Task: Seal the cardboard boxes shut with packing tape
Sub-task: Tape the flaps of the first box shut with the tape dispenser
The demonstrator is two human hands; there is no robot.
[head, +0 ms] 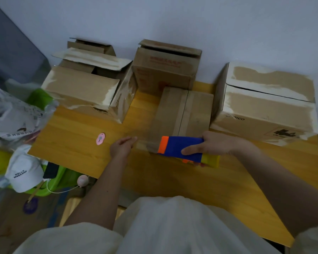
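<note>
Pale wall behind a yellow wooden bench (84, 136). Small closed box (182, 114) lay mid-bench, long axis and centre seam running from near edge toward the wall. Right hand (209, 143) gripped the blue-and-orange tape dispenser (180, 146) at the box's near end. Left hand (122, 146), loosely spread and holding nothing, hovered just beside its near-left corner. Larger unsealed boxes stood along the far edge.

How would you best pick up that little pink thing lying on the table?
The pink thing lies flat on the wooden table, so come from above and pinch its narrower sides. The left hand is nearest and holds nothing.
</note>
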